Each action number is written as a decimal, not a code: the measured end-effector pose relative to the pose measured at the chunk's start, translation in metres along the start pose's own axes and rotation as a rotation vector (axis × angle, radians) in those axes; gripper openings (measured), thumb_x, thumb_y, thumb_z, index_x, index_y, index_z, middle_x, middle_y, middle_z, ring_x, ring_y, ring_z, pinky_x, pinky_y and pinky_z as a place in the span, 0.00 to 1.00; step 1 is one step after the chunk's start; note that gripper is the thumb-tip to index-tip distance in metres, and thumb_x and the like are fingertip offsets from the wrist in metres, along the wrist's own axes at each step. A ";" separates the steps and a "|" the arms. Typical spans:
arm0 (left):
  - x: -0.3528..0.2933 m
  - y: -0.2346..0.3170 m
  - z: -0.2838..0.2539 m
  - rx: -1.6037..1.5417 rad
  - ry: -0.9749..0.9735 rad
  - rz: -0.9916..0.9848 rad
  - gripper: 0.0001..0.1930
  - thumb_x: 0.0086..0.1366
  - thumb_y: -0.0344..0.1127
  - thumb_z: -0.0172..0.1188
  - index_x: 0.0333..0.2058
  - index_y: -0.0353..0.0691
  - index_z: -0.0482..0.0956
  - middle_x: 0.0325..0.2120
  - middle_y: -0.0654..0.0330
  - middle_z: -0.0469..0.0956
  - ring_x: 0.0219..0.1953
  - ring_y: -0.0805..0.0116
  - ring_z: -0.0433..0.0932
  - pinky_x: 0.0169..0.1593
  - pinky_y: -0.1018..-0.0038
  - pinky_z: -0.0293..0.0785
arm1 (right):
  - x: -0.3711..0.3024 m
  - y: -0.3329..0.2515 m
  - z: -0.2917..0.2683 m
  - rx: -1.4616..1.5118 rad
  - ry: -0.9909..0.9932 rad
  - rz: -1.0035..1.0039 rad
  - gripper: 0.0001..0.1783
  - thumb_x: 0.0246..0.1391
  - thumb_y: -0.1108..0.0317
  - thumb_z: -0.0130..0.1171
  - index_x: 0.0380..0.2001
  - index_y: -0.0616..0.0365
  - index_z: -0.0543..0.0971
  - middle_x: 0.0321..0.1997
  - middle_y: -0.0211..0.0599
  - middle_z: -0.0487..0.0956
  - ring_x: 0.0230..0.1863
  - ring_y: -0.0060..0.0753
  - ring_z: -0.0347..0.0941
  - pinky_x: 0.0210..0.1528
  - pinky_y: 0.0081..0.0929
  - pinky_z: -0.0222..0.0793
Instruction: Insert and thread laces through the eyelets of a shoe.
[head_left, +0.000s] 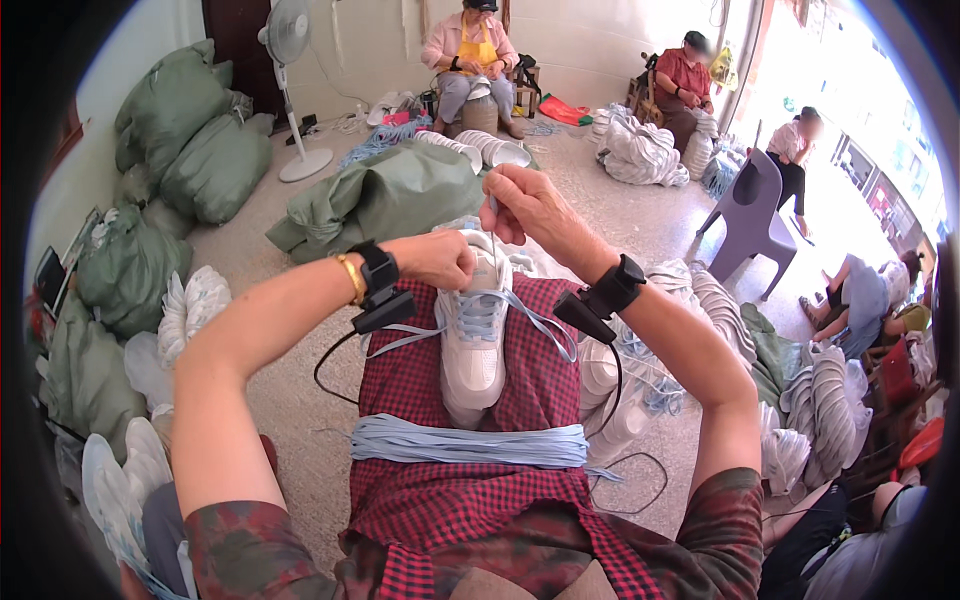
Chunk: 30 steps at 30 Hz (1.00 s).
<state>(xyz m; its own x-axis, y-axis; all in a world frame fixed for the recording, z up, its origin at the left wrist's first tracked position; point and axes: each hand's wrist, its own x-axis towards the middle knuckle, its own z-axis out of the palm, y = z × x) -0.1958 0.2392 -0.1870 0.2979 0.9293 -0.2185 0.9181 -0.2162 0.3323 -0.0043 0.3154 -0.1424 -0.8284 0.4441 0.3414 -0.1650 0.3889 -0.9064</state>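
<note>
A white sneaker (pixel 472 370) rests on my lap over a red-and-black checked apron (pixel 400 390), toe toward me. Light blue laces cross its front, and loose ends hang out on both sides. My left hand (pixel 440 260) is closed at the left of the ankle opening, gripping the shoe's edge; its fingertips are partly hidden. Just above the opening, my right hand (pixel 522 203) pinches a thin metal tool with a needle-like shaft (pixel 493 245) pointing down at the tongue. Its tip is too small to make out. A bundle of light blue laces (pixel 470 441) lies across my lap.
Stacked white shoes (pixel 715 305) stand to the right, and green sacks (pixel 215 170) are piled at left. Another green sack (pixel 385 195) lies ahead. A standing fan (pixel 290 90), a grey chair (pixel 755 215) and seated people are farther off. Black cables (pixel 335 385) hang from my wristbands.
</note>
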 end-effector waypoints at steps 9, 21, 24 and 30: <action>-0.012 0.053 -0.114 -0.786 0.762 0.168 0.11 0.72 0.40 0.50 0.32 0.43 0.76 0.23 0.68 0.76 0.18 0.84 0.66 0.20 0.84 0.58 | 0.053 -0.049 -0.028 -0.066 0.155 -0.407 0.17 0.70 0.58 0.43 0.34 0.60 0.74 0.26 0.27 0.75 0.25 0.12 0.69 0.27 0.12 0.65; -0.042 0.104 -0.176 -1.081 0.656 0.188 0.10 0.70 0.38 0.47 0.28 0.48 0.72 0.16 0.76 0.64 0.13 0.84 0.54 0.15 0.84 0.46 | 0.090 -0.142 -0.040 -0.248 0.347 -0.467 0.20 0.69 0.61 0.45 0.31 0.66 0.77 0.20 0.33 0.76 0.18 0.20 0.69 0.20 0.19 0.66; -0.039 0.099 -0.181 -0.882 0.468 0.591 0.11 0.70 0.38 0.45 0.27 0.47 0.70 0.15 0.76 0.59 0.13 0.82 0.51 0.16 0.82 0.45 | 0.084 -0.144 -0.049 -0.181 0.389 -0.504 0.20 0.69 0.61 0.46 0.31 0.66 0.77 0.21 0.33 0.76 0.19 0.19 0.70 0.20 0.18 0.65; -0.030 0.105 -0.187 -1.088 0.663 0.307 0.13 0.69 0.36 0.46 0.22 0.49 0.65 0.15 0.74 0.59 0.14 0.82 0.54 0.17 0.81 0.48 | 0.009 -0.125 -0.010 -1.025 0.534 -0.723 0.08 0.60 0.72 0.53 0.42 0.59 0.75 0.35 0.35 0.77 0.30 0.20 0.75 0.30 0.17 0.72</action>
<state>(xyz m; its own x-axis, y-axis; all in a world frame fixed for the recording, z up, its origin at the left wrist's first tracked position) -0.1568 0.2451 0.0262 -0.0148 0.9229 0.3847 0.0634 -0.3831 0.9215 0.0145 0.2790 -0.0231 -0.3824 0.0517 0.9226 0.1920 0.9811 0.0246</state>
